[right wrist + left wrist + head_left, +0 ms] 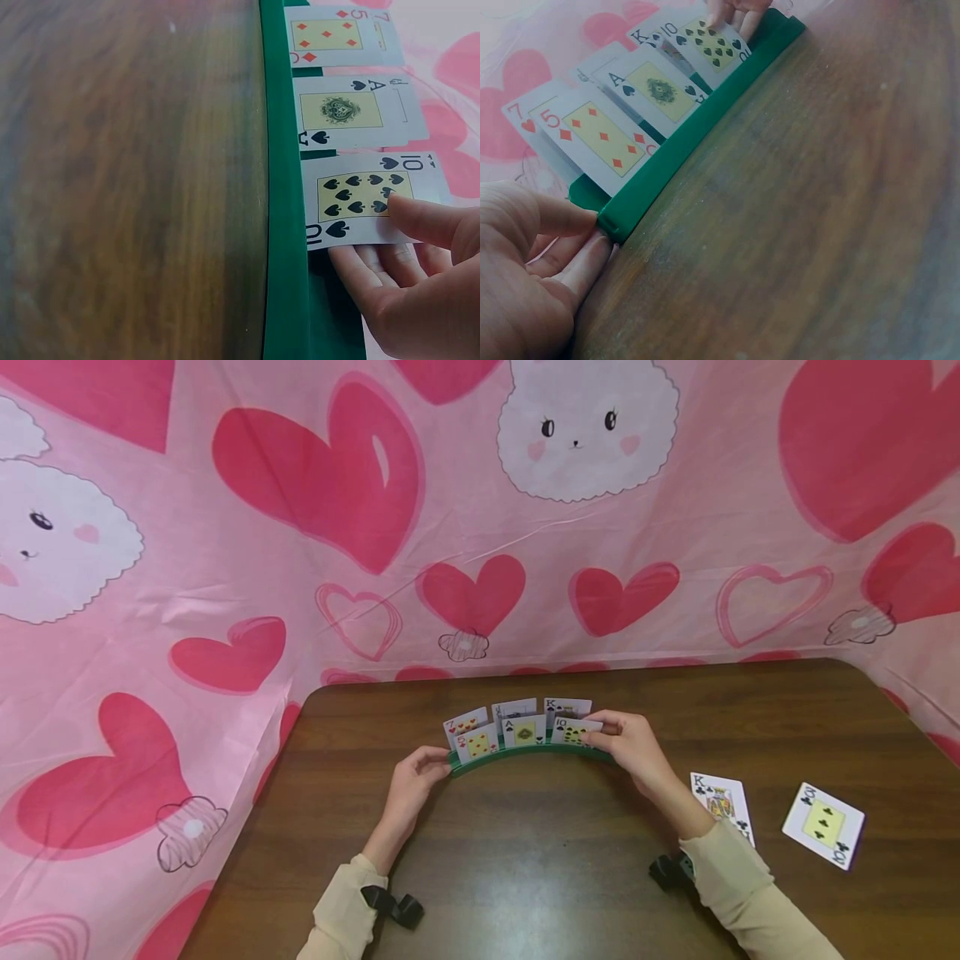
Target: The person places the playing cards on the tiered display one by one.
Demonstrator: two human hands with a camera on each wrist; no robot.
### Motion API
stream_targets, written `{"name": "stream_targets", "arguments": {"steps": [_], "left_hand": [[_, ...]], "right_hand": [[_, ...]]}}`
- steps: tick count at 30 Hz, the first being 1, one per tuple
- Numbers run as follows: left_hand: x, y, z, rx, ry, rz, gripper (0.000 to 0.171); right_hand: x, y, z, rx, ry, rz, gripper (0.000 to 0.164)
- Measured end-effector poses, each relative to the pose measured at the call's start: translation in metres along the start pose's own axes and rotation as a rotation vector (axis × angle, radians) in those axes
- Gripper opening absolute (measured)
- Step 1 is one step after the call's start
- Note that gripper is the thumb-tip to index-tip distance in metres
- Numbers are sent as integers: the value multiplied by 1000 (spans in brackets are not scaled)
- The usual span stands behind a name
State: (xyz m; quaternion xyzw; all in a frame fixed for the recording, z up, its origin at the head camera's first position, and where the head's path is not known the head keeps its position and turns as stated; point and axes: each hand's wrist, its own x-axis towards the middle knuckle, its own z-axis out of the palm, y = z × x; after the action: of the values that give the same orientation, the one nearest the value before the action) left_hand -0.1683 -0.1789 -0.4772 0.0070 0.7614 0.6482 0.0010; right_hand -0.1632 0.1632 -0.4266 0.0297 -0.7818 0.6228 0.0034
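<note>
A curved green card holder [480,763] stands on the table with two rows of playing cards upright in it. My left hand [417,778] grips the holder's left end between thumb and fingers. At the right side, my right hand [628,745] pinches the ten of spades [360,196], thumb on its face and fingers behind; its lower edge is at the front slot. Left of that card, the ace of spades [658,91] and five of diamonds [600,136] stand in the front row. Behind them are the seven of hearts [459,725], a partly hidden card [514,707] and a king [567,704].
Two loose cards lie face up on the brown wooden table [525,860] to the right: a king of clubs [722,802], partly covered by the right forearm, and a clubs card [823,825]. A pink heart-patterned cloth [465,510] hangs behind the table.
</note>
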Motion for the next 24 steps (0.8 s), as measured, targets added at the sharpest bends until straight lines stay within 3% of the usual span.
{"name": "stream_targets", "arguments": {"steps": [11,24], "left_hand": [[0,0,1,-10,-4,2,21],[0,-1,0,7,1,-7,21]], "right_hand": [[2,3,1,-11,-1,-3,28],[2,4,3,-144,-18,-66,20]]}}
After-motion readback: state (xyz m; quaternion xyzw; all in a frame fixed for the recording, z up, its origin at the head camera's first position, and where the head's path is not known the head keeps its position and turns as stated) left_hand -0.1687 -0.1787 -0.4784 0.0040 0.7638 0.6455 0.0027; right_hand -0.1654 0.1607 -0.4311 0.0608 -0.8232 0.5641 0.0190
